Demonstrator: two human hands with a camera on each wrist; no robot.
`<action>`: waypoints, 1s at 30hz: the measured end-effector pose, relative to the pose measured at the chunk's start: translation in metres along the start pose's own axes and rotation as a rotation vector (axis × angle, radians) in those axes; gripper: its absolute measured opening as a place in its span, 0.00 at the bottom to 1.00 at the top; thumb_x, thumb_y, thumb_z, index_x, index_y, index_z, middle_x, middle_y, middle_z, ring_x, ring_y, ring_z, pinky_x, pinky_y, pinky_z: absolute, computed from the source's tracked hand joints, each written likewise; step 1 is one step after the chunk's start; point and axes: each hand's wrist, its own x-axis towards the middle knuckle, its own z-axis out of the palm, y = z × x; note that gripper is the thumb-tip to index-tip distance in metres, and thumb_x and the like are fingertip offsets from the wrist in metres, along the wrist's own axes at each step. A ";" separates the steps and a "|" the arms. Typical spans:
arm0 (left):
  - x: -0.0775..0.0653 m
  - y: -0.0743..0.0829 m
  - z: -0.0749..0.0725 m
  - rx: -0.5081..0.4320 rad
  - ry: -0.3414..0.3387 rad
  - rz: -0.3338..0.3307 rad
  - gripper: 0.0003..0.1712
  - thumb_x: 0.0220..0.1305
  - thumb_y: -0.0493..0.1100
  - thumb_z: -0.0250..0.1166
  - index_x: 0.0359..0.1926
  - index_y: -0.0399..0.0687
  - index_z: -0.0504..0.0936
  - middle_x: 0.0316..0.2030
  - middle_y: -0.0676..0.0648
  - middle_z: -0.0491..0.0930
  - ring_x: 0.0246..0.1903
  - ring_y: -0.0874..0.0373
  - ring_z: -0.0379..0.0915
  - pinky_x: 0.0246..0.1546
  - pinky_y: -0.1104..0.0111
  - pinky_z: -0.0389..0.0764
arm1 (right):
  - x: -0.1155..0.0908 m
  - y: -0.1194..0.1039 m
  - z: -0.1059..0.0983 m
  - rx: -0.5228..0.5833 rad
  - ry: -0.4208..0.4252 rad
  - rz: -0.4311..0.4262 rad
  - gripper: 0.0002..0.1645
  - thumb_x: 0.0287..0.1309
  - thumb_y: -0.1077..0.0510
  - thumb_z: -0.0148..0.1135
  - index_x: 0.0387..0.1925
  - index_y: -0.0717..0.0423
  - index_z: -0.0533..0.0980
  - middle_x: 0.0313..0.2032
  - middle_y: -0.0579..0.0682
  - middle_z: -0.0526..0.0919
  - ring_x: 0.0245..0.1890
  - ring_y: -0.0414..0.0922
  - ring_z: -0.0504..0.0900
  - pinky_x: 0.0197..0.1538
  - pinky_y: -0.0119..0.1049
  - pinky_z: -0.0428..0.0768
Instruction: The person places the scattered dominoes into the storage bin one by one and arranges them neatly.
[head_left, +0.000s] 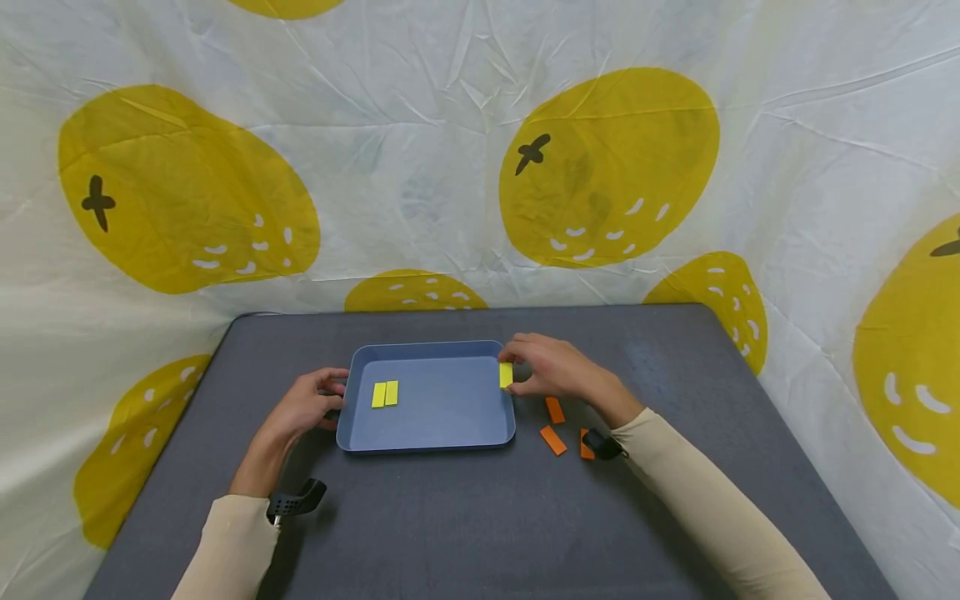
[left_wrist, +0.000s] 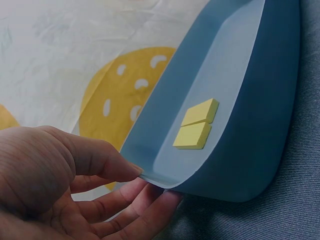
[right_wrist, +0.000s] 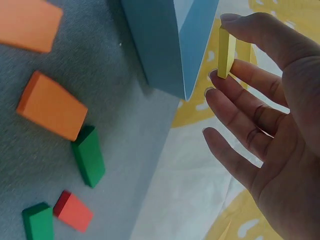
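Note:
A shallow blue tray lies on the dark table. My left hand is at its left end; in the left wrist view the thumb meets the rim while the other fingers lie against the outside wall. Two yellow blocks sit side by side on the tray floor, toward the left. Above the tray's right rim, my right hand pinches a third yellow block between thumb and fingertips, the remaining fingers spread loosely.
Orange blocks lie on the table right of the tray, partly under the right forearm. Green blocks and a red block show in the right wrist view. Behind the table hangs a fruit-patterned cloth.

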 end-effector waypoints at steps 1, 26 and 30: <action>0.000 0.000 0.000 0.000 0.000 0.001 0.32 0.70 0.29 0.56 0.74 0.34 0.63 0.56 0.30 0.70 0.47 0.41 0.77 0.38 0.54 0.87 | 0.003 -0.001 0.001 0.000 -0.001 -0.006 0.26 0.58 0.46 0.73 0.56 0.50 0.81 0.50 0.44 0.80 0.50 0.46 0.81 0.47 0.44 0.81; 0.000 0.000 0.000 0.006 0.007 0.002 0.32 0.69 0.29 0.57 0.73 0.34 0.63 0.56 0.30 0.70 0.47 0.41 0.76 0.38 0.54 0.87 | 0.067 -0.036 0.015 -0.054 -0.060 -0.148 0.25 0.58 0.44 0.73 0.54 0.49 0.81 0.51 0.45 0.80 0.50 0.42 0.80 0.48 0.41 0.81; 0.001 0.001 0.001 0.006 0.006 -0.001 0.32 0.70 0.30 0.57 0.73 0.34 0.63 0.56 0.30 0.70 0.47 0.42 0.76 0.38 0.54 0.87 | 0.078 -0.041 0.018 -0.095 -0.079 -0.164 0.26 0.58 0.42 0.72 0.54 0.48 0.81 0.50 0.44 0.80 0.49 0.41 0.79 0.48 0.40 0.81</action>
